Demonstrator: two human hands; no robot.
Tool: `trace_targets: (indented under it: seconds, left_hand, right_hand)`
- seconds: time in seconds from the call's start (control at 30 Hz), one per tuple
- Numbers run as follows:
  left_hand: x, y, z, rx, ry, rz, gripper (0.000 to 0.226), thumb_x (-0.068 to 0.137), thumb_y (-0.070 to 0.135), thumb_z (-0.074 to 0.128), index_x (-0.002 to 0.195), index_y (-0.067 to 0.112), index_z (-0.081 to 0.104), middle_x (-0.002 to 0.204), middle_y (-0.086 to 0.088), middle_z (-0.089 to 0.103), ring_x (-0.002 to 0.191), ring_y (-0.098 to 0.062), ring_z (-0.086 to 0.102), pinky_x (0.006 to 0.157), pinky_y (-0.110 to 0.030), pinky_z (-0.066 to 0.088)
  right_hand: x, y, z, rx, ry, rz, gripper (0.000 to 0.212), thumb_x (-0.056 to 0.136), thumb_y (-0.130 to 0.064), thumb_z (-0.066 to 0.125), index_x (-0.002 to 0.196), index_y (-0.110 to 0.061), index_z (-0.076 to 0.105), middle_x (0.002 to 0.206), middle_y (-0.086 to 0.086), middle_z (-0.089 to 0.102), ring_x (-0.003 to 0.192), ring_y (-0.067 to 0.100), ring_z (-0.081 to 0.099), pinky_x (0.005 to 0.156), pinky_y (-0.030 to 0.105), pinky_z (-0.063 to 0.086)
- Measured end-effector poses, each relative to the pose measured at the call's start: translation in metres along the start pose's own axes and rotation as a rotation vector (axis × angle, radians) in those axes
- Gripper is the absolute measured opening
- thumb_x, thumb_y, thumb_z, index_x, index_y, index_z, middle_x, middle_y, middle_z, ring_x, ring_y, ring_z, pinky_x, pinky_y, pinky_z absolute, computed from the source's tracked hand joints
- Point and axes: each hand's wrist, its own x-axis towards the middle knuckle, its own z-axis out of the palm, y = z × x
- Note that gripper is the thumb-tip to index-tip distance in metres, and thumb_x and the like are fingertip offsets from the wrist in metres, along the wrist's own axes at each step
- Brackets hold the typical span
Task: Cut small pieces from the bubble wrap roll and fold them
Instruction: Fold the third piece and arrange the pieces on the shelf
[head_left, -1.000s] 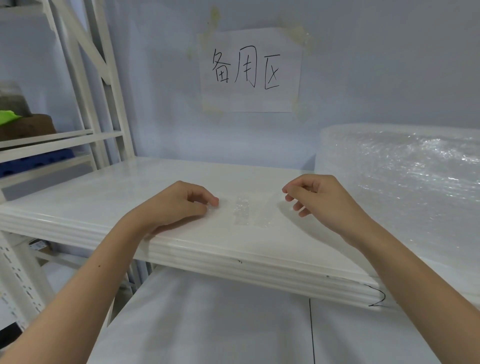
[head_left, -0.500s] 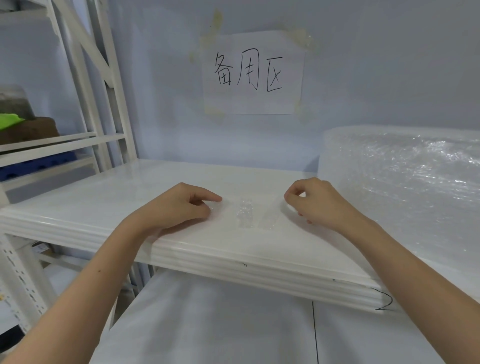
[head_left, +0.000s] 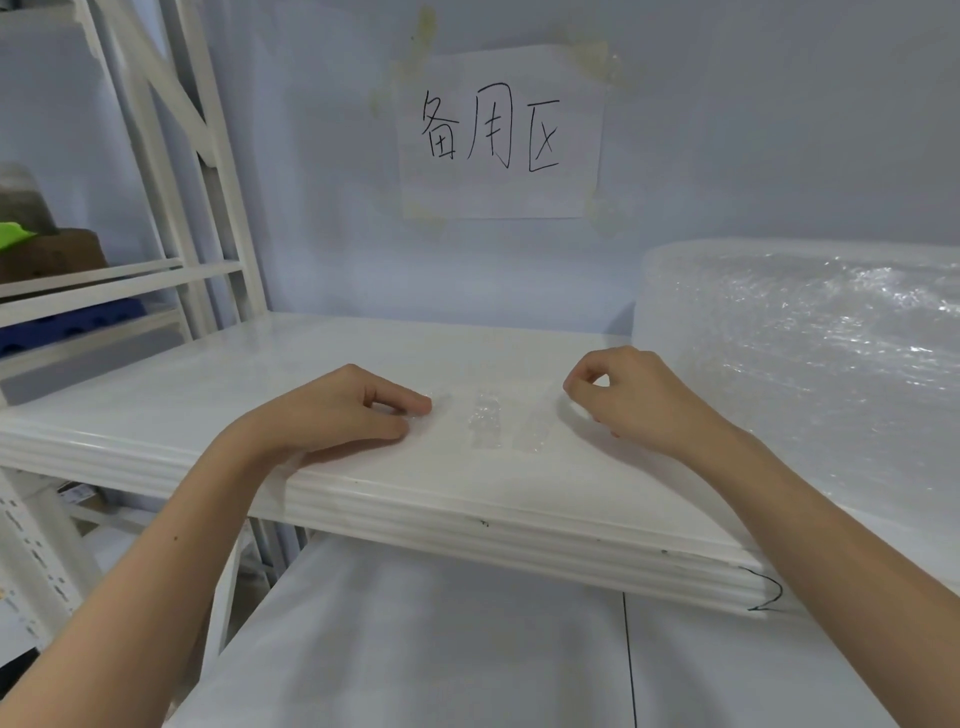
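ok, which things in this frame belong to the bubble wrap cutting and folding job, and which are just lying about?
Belong to the job:
- bubble wrap roll, at the right
- small bubble wrap pieces on the white board
- left hand, pinching a clear piece at its fingertips
- right hand, fingers curled by the pieces

Lying about:
- paper sign taped to the wall
- shelf rack, at the left
- brown box on the rack

bubble wrap pieces (head_left: 485, 423) on shelf (head_left: 311, 358), roll (head_left: 810, 364) right

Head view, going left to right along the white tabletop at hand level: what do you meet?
Left hand → folded bubble wrap piece → second small bubble wrap piece → right hand → bubble wrap roll.
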Motion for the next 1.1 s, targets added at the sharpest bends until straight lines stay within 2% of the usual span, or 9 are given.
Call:
trace_targets:
  seconds: [0.2, 0.5, 0.57, 0.7, 0.8, 0.9, 1.0, 1.07, 1.1]
  left_hand:
    - [0.002, 0.002, -0.002, 0.144, -0.039, 0.008, 0.036, 0.093, 0.016, 0.062, 0.12, 0.039, 0.067, 0.127, 0.033, 0.058, 0.121, 0.012, 0.049, 0.107, -0.016, 0.031]
    - [0.005, 0.01, 0.015, 0.302, 0.114, 0.042, 0.029, 0.095, 0.022, 0.06, 0.121, 0.034, 0.068, 0.127, 0.02, 0.064, 0.119, 0.0, 0.055, 0.098, -0.013, 0.035]
    - [0.008, 0.011, 0.022, 0.3, 0.179, 0.053, 0.028, 0.096, 0.024, 0.06, 0.121, 0.028, 0.069, 0.126, 0.015, 0.066, 0.119, -0.003, 0.057, 0.096, -0.012, 0.035]
    - [0.011, 0.017, 0.039, 0.264, 0.292, 0.09, 0.025, 0.096, 0.024, 0.058, 0.117, 0.023, 0.072, 0.099, 0.002, 0.072, 0.096, -0.012, 0.061, 0.088, -0.02, 0.043]
    - [0.01, 0.018, 0.039, 0.251, 0.28, 0.059, 0.032, 0.094, 0.031, 0.059, 0.125, 0.026, 0.067, 0.11, 0.007, 0.071, 0.103, -0.007, 0.058, 0.089, -0.017, 0.039]
    - [0.009, 0.013, 0.035, 0.276, 0.196, 0.055, 0.034, 0.092, 0.047, 0.053, 0.107, 0.024, 0.073, 0.096, 0.014, 0.062, 0.091, -0.007, 0.054, 0.085, -0.021, 0.04]
    - [0.008, 0.011, 0.033, 0.308, 0.128, 0.09, 0.036, 0.098, 0.044, 0.045, 0.115, 0.026, 0.072, 0.122, 0.026, 0.054, 0.11, 0.004, 0.05, 0.096, -0.014, 0.033]
    - [0.009, 0.011, 0.033, 0.359, 0.11, 0.152, 0.037, 0.101, 0.038, 0.043, 0.114, 0.02, 0.073, 0.138, 0.022, 0.049, 0.121, 0.007, 0.045, 0.096, -0.007, 0.028]
    - [0.01, 0.011, 0.033, 0.381, 0.117, 0.181, 0.037, 0.102, 0.035, 0.043, 0.112, 0.017, 0.074, 0.142, 0.016, 0.05, 0.124, 0.002, 0.047, 0.096, -0.009, 0.029]
  right_hand:
    - [-0.001, 0.0, 0.0, 0.012, -0.01, -0.012, 0.022, 0.094, -0.024, 0.052, 0.094, -0.013, 0.071, 0.078, -0.016, 0.059, 0.055, -0.001, 0.05, 0.053, 0.016, 0.034]
    - [0.001, 0.002, 0.001, -0.001, -0.024, -0.019, 0.022, 0.093, -0.023, 0.053, 0.091, -0.012, 0.072, 0.079, -0.007, 0.065, 0.055, 0.002, 0.051, 0.054, 0.018, 0.036]
    - [0.002, 0.003, 0.002, -0.004, -0.028, -0.017, 0.022, 0.093, -0.023, 0.053, 0.09, -0.012, 0.072, 0.086, -0.004, 0.068, 0.059, 0.004, 0.054, 0.055, 0.018, 0.038]
    - [0.004, 0.007, 0.003, -0.023, -0.005, -0.01, 0.022, 0.092, -0.022, 0.053, 0.093, -0.013, 0.072, 0.096, -0.002, 0.07, 0.078, 0.011, 0.06, 0.064, 0.015, 0.043]
    - [0.006, 0.012, 0.004, -0.032, 0.008, -0.003, 0.021, 0.092, -0.021, 0.052, 0.093, -0.014, 0.072, 0.1, -0.002, 0.07, 0.084, 0.013, 0.061, 0.066, 0.02, 0.044]
    - [0.01, 0.016, 0.006, -0.048, 0.02, 0.028, 0.023, 0.093, -0.022, 0.052, 0.107, -0.016, 0.069, 0.114, 0.0, 0.066, 0.096, 0.015, 0.058, 0.077, 0.025, 0.039]
    - [0.015, 0.013, 0.008, -0.096, -0.016, 0.047, 0.035, 0.097, -0.024, 0.049, 0.129, -0.015, 0.059, 0.136, 0.003, 0.056, 0.122, 0.018, 0.051, 0.088, 0.022, 0.033]
    - [0.018, 0.008, 0.009, -0.127, -0.065, 0.041, 0.041, 0.099, -0.028, 0.046, 0.139, -0.017, 0.051, 0.147, 0.002, 0.047, 0.134, 0.019, 0.043, 0.099, 0.025, 0.031]
    - [0.02, 0.006, 0.01, -0.143, -0.095, 0.035, 0.044, 0.099, -0.033, 0.046, 0.142, -0.02, 0.047, 0.15, 0.0, 0.044, 0.137, 0.02, 0.04, 0.103, 0.026, 0.03]
